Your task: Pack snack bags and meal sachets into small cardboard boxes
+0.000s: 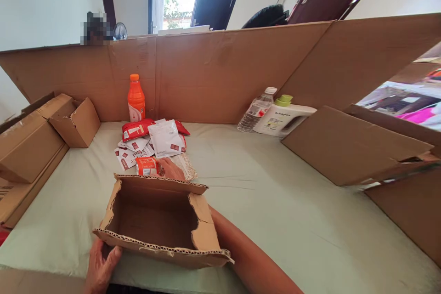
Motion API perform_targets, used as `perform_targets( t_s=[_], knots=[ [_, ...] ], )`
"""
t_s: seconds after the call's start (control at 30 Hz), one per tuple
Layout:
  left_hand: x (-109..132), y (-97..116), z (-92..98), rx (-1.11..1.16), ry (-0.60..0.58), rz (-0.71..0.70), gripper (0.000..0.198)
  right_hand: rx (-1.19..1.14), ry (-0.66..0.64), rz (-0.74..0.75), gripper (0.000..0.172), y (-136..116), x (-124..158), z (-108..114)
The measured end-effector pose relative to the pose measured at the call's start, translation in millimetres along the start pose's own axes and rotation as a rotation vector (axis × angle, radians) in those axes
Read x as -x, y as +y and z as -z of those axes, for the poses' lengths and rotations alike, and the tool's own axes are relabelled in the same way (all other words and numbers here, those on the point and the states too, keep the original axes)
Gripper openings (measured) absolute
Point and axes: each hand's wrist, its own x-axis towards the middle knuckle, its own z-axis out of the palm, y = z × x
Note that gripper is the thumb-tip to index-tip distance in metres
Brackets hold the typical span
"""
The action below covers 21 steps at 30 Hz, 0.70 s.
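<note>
An open, empty cardboard box (158,220) with its flaps spread stands in front of me on the pale green surface (275,202). My left hand (100,266) grips the box's near left corner, fingers curled under the flap. Past the box's far edge, my right hand (169,168) reaches out and closes on a small orange packet (146,166). That packet lies at the near end of a pile of red and white sachets (151,142). The box hides most of my right forearm.
An orange drink bottle (136,98) stands behind the sachets. A clear water bottle (257,109) and a white jug with a green cap (284,117) lie at the back right. Cardboard walls (223,69) ring the surface; boxes (44,128) sit left, flat cardboard (347,147) right.
</note>
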Motion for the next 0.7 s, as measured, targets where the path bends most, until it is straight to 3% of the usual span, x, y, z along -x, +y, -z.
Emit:
perform_targets(
  t_s=[0.17,0.33,0.7],
  knots=[
    [0,-2,1.0,-0.019,0.015,-0.025,0.083,0.01,-0.035,-0.026,0.04,4,-8,-10],
    [0,-3,1.6,-0.017,0.018,-0.012,0.079,-0.095,-0.034,-0.006,0.029,20,-5,-16],
    [-1,4,-1.5,-0.02,0.005,-0.044,0.074,-0.346,0.009,0.014,0.026,36,-12,-22]
  ],
)
